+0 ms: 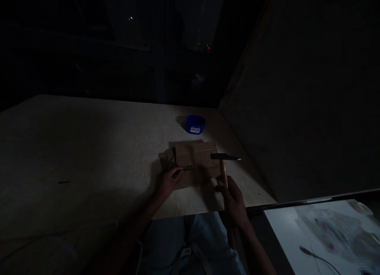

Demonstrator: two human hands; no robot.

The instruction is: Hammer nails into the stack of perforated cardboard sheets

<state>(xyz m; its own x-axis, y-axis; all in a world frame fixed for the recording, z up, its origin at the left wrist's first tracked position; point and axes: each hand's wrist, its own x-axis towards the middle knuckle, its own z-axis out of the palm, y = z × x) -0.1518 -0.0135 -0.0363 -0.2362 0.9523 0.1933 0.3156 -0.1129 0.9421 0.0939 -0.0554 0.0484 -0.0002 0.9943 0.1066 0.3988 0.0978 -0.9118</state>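
A small brown block (196,158) with rows of tiny dots or pegs lies on a pale wooden table (89,148), on a scrap of brown material. My left hand (168,182) pinches a thin nail-like pin against the block's near left part. My right hand (234,201) grips the wooden handle of a small hammer (225,158), whose dark head hovers over the block's right end. The scene is very dark.
A blue round tub (195,124) with a white label stands behind the block. A dark slanted board (297,109) rises at the table's right edge. A white sheet (323,235) with a dark thin object lies lower right. My blue trousers show below.
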